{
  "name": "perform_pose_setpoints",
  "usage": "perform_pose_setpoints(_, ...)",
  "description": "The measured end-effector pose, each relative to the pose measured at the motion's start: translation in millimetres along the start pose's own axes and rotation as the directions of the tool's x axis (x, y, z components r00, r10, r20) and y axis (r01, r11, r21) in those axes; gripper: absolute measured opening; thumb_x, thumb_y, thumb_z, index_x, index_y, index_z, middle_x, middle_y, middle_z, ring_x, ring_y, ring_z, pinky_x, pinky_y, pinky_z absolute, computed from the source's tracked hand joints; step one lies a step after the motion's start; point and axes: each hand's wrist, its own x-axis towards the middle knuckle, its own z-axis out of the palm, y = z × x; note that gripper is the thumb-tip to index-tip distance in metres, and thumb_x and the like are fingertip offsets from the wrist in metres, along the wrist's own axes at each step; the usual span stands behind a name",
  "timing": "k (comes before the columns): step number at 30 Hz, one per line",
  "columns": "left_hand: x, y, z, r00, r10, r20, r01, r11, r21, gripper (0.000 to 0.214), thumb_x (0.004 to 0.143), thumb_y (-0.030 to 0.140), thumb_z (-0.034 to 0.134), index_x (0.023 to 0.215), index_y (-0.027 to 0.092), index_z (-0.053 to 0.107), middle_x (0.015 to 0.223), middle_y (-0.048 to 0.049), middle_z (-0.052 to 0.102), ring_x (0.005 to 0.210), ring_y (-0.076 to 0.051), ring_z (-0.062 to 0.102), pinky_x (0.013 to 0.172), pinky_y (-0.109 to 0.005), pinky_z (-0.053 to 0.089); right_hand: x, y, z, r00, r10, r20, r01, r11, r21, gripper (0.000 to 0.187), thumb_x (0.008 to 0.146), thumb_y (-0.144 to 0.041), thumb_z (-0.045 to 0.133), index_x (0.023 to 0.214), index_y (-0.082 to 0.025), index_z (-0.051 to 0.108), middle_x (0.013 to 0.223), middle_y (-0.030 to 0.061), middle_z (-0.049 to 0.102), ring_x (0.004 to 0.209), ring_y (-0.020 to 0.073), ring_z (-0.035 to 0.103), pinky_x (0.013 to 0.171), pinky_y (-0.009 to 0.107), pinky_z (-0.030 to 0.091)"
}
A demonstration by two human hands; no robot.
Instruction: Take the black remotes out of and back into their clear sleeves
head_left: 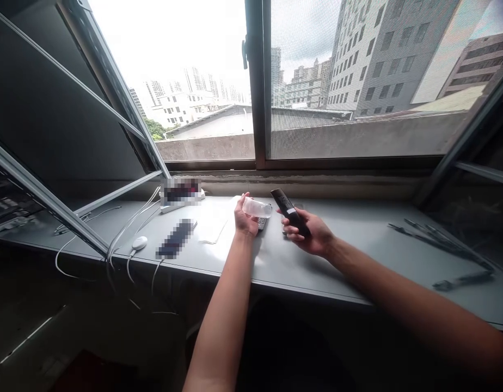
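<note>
Black remote (288, 211) tilted upward, gripped in right hand (312, 234); left hand (245, 220) pinching clear cover (257, 207); forearms extended over sill (357, 239).

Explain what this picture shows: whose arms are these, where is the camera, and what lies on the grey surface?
There is no machine: these are a person's two bare arms, filmed by one camera worn on the head, looking forward and down. The left hand holds a clear plastic piece; the right hand holds a black remote control. Both are above a grey sill under a window. On it lie white cables, a white round device, a blurred dark flat object and thin dark tools at the right.
</note>
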Motion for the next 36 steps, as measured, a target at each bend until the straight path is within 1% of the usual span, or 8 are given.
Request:
perform_pose_setpoints(6, -0.9, 0.8, 0.4, 1.000, -0.012, -0.008, 0.012, 1.000, 0.014, 0.017, 0.097, 0.034, 0.074, 0.107, 0.021, 0.078, 0.096, -0.0038, 0.071, 0.074, -0.013, 0.066, 0.064, -0.024, 0.054, 0.0, -1.4, 2.2, 0.997, -0.034, -0.072, 0.033, 0.999, -0.021, 0.024, 0.109, -0.036, 0.059, 0.121, -0.017, 0.068, 0.086, 0.0051, 0.062, 0.062, 0.0146, 0.054, 0.042, 0.021, 0.049)
perform_pose_setpoints(11, -1.1, 1.1, 0.6, 1.000, -0.019, -0.019, 0.020, 1.000, 0.020, 0.019, 0.097, 0.034, 0.074, 0.109, 0.021, 0.079, 0.095, -0.0038, 0.071, 0.074, -0.013, 0.066, 0.064, -0.023, 0.053, 1.8, -0.1, -0.2, 0.992, -0.033, -0.122, 0.027, 0.998, -0.048, 0.015, 0.106, -0.025, 0.057, 0.115, -0.020, 0.068, 0.092, 0.0084, 0.069, 0.065, 0.0169, 0.060, 0.044, 0.025, 0.052)
perform_pose_setpoints(15, 0.5, 0.3, -0.7, 1.000, -0.015, -0.026, 0.015, 0.999, 0.030, 0.021, 0.096, 0.035, 0.075, 0.110, 0.020, 0.079, 0.098, -0.0038, 0.071, 0.074, -0.013, 0.066, 0.065, -0.023, 0.053, 5.9, 2.7, -9.5, 0.991, -0.083, -0.102, 0.067, 0.986, -0.153, 0.013, 0.100, -0.018, 0.063, 0.110, -0.020, 0.071, 0.088, 0.0085, 0.072, 0.071, 0.0198, 0.066, 0.055, 0.030, 0.060)
perform_pose_setpoints(17, 0.9, 0.0, -1.3, 1.000, -0.011, -0.025, 0.012, 0.999, 0.038, 0.021, 0.096, 0.036, 0.075, 0.110, 0.021, 0.079, 0.099, -0.0039, 0.071, 0.076, -0.013, 0.067, 0.066, -0.024, 0.054, 7.5, 4.4, -13.5, 0.987, -0.134, -0.085, 0.110, 0.965, -0.238, 0.013, 0.099, -0.021, 0.069, 0.111, -0.022, 0.075, 0.095, 0.0080, 0.077, 0.077, 0.0206, 0.071, 0.063, 0.032, 0.063)
perform_pose_setpoints(22, 1.2, -0.2, -1.1, 1.000, -0.009, -0.028, 0.010, 0.999, 0.045, 0.022, 0.097, 0.037, 0.076, 0.110, 0.020, 0.080, 0.102, -0.0047, 0.071, 0.077, -0.014, 0.067, 0.065, -0.025, 0.056, 9.5, 8.0, -14.7, 0.952, -0.306, 0.026, 0.291, 0.872, -0.394, 0.025, 0.089, -0.030, 0.091, 0.111, -0.028, 0.080, 0.119, 0.0042, 0.082, 0.103, 0.0227, 0.077, 0.091, 0.038, 0.065)
perform_pose_setpoints(27, 1.5, -0.3, -0.2, 0.999, -0.007, -0.042, 0.009, 0.999, 0.040, 0.020, 0.097, 0.035, 0.075, 0.109, 0.020, 0.079, 0.101, -0.0052, 0.071, 0.076, -0.014, 0.067, 0.064, -0.024, 0.056, 12.0, 8.1, -14.6, 0.877, -0.467, 0.111, 0.457, 0.742, -0.491, 0.036, 0.079, -0.039, 0.101, 0.109, -0.031, 0.082, 0.124, 0.0022, 0.083, 0.124, 0.0256, 0.074, 0.116, 0.045, 0.053)
perform_pose_setpoints(31, 0.5, 0.6, 0.1, 0.999, -0.013, -0.045, 0.014, 0.999, 0.032, 0.021, 0.096, 0.036, 0.076, 0.109, 0.019, 0.079, 0.100, -0.0052, 0.071, 0.076, -0.014, 0.068, 0.065, -0.025, 0.057, 8.7, 6.5, -14.7, 0.809, -0.564, 0.162, 0.537, 0.601, -0.592, 0.038, 0.077, -0.049, 0.100, 0.105, -0.031, 0.081, 0.139, 0.0053, 0.077, 0.135, 0.0321, 0.068, 0.119, 0.054, 0.050)
perform_pose_setpoints(36, 0.2, 1.5, 0.1, 0.999, -0.016, -0.040, 0.017, 0.999, 0.032, 0.020, 0.098, 0.035, 0.073, 0.110, 0.019, 0.078, 0.099, -0.0053, 0.070, 0.075, -0.014, 0.067, 0.064, -0.025, 0.057, 0.9, 5.5, -9.6, 0.759, -0.597, 0.260, 0.603, 0.492, -0.628, 0.042, 0.072, -0.052, 0.102, 0.102, -0.030, 0.084, 0.152, 0.0086, 0.069, 0.145, 0.0353, 0.060, 0.118, 0.052, 0.050)
